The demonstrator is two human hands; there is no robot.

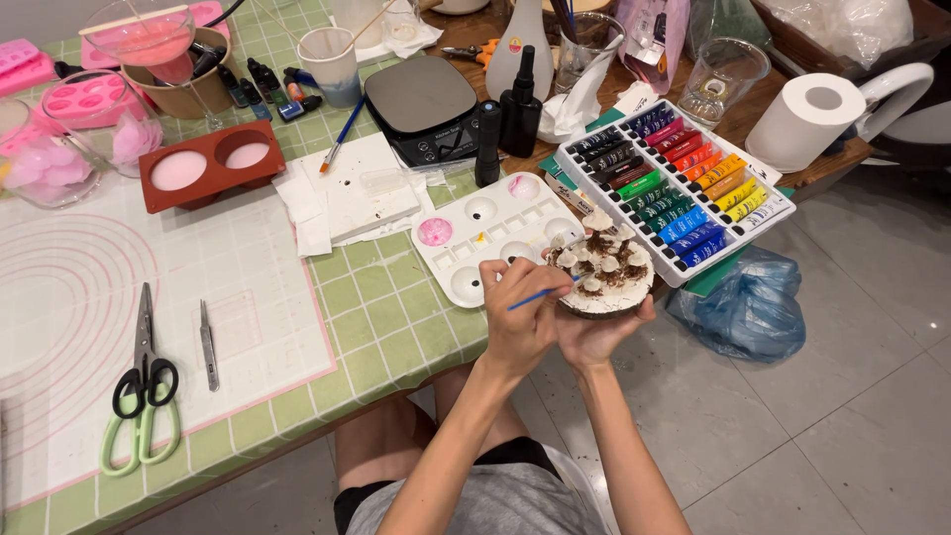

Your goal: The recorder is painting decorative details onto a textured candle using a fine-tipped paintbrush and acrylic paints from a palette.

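painting round mushroom model point(601, 277) cupped in right hand point(594, 332); left hand point(515, 307) pinches blue brush point(543, 293); steady wrists, light strokes toward 3 o'clock.

We see open mat point(198, 287) to the left, broken only by the scissors point(142, 391) and tweezers point(207, 345). Ahead, the white palette point(485, 233) and the tray of paint tubes point(684, 188) block a forward reach, with dark bottles point(507, 114) and a scale point(424, 107) crowding behind. To the right, floor lies open past the blue bag point(743, 302).
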